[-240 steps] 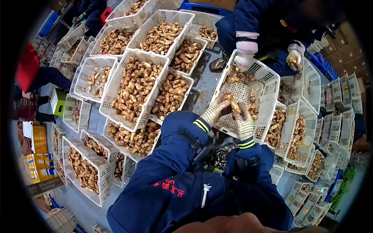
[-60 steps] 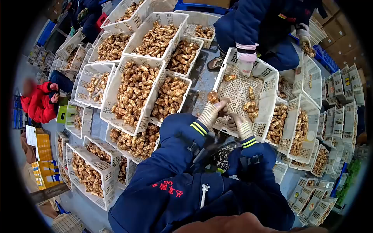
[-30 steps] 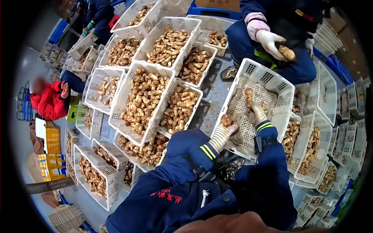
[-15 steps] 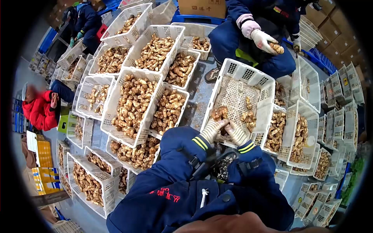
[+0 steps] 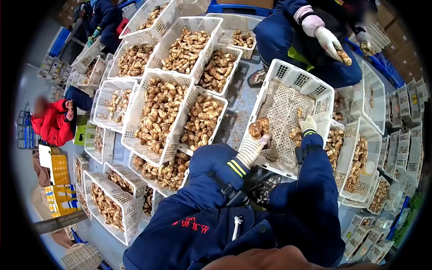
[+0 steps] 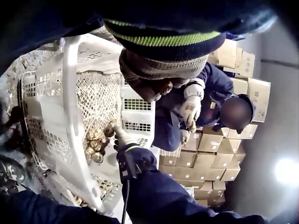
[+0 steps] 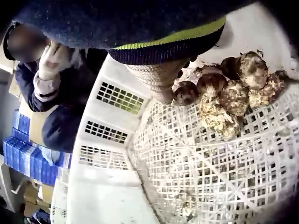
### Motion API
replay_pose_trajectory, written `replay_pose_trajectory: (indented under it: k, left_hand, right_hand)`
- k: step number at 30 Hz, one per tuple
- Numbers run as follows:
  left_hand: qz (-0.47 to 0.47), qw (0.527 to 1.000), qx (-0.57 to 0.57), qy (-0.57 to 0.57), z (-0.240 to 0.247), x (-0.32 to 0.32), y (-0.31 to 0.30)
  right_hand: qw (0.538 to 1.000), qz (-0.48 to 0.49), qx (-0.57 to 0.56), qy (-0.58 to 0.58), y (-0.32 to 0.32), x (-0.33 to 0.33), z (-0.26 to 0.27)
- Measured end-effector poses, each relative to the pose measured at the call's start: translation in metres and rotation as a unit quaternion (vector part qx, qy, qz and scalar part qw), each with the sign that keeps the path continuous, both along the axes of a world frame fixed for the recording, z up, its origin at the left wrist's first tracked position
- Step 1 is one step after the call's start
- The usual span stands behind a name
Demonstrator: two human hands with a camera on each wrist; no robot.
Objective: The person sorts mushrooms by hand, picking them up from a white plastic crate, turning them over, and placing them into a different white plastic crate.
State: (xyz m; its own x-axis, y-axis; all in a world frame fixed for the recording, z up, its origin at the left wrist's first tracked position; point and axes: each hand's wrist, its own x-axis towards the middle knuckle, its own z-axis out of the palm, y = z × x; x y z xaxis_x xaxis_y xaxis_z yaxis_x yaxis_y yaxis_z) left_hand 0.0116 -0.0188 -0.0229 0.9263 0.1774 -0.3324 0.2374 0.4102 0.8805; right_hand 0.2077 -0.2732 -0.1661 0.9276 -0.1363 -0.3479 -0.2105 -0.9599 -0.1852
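Observation:
My left hand (image 5: 252,147) grips brown mushrooms (image 5: 258,128) over the near left side of a white mesh crate (image 5: 291,68); its fingers are partly hidden behind the sleeve cuff in the left wrist view. Inside that crate, my right hand (image 5: 307,123) reaches down at the right side, against a few loose mushrooms (image 5: 295,135). The right wrist view has this gloved hand (image 7: 156,81) touching a dark-capped mushroom (image 7: 185,93) beside a clump (image 7: 219,114). Its fingertips are hidden, so whether it grips one is unclear.
Crates heaped with mushrooms (image 5: 162,112) stand to the left, and more crates (image 5: 357,157) to the right. Across the crate sits a person whose gloved hand (image 5: 327,41) holds a mushroom. A person in red (image 5: 53,122) is at far left.
My right hand has moved away from my left hand, rightward and farther into the crate. The left hand still holds its mushrooms. The head view has shifted slightly.

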Motion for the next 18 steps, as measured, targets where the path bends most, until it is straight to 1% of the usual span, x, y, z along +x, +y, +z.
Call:
replay_pose_trajectory:
  k: [1,2,3,5,6,7,8,9,10,11,12,13,15,16,18]
  left_hand:
    - [0.006,1.000,0.007,-0.007,-0.006,0.002,-0.002]
    - [-0.019,0.998,0.051,0.004,-0.012,0.005,0.000]
    - [-0.019,0.998,0.051,0.014,-0.013,0.005,-0.001]
    - [-0.016,1.000,-0.024,0.003,-0.016,0.005,0.001]
    - [-0.017,0.999,-0.033,0.000,-0.018,0.004,-0.001]
    - [-0.017,0.999,-0.042,-0.003,-0.020,0.004,-0.001]
    - [-0.017,0.999,-0.051,-0.008,-0.020,0.003,-0.002]
    - [-0.027,0.998,-0.045,-0.018,-0.017,0.003,-0.002]
    - [-0.038,0.998,-0.040,-0.030,-0.010,0.002,-0.002]
    - [-0.049,0.997,-0.034,-0.042,-0.003,0.001,-0.001]
    - [-0.061,0.997,-0.037,-0.037,0.008,-0.001,0.001]
    - [-0.057,0.995,-0.039,-0.077,0.007,-0.001,-0.001]
    - [-0.064,0.992,-0.079,-0.071,0.008,-0.004,0.000]
    - [-0.086,0.988,-0.110,-0.057,0.006,-0.003,0.001]
    - [-0.078,0.987,-0.113,-0.080,0.012,-0.006,0.000]
  right_hand:
    - [0.999,0.027,-0.046,-0.001,0.004,0.002,-0.009]
    - [0.995,0.039,-0.084,0.032,0.006,0.006,-0.015]
    - [0.996,0.036,-0.056,0.065,0.006,0.011,-0.005]
    - [0.996,0.027,0.082,-0.006,0.000,0.004,-0.004]
    - [0.979,0.011,0.199,-0.037,-0.001,-0.004,0.005]
    - [0.939,-0.050,0.340,0.000,-0.003,-0.013,0.018]
    - [0.874,-0.109,0.472,0.035,-0.002,-0.023,0.042]
    - [0.807,-0.133,0.571,0.070,-0.002,-0.028,0.051]
    - [0.728,-0.164,0.656,0.110,0.000,-0.034,0.063]
    - [0.686,-0.182,0.692,0.135,0.000,-0.039,0.076]
    - [0.664,-0.186,0.708,0.149,0.005,-0.046,0.094]
    - [0.654,-0.183,0.716,0.159,0.008,-0.053,0.107]
    - [0.651,-0.168,0.720,0.173,0.016,-0.065,0.126]
    - [0.666,-0.152,0.708,0.178,0.019,-0.070,0.130]
    - [0.696,-0.116,0.684,0.187,0.026,-0.079,0.140]
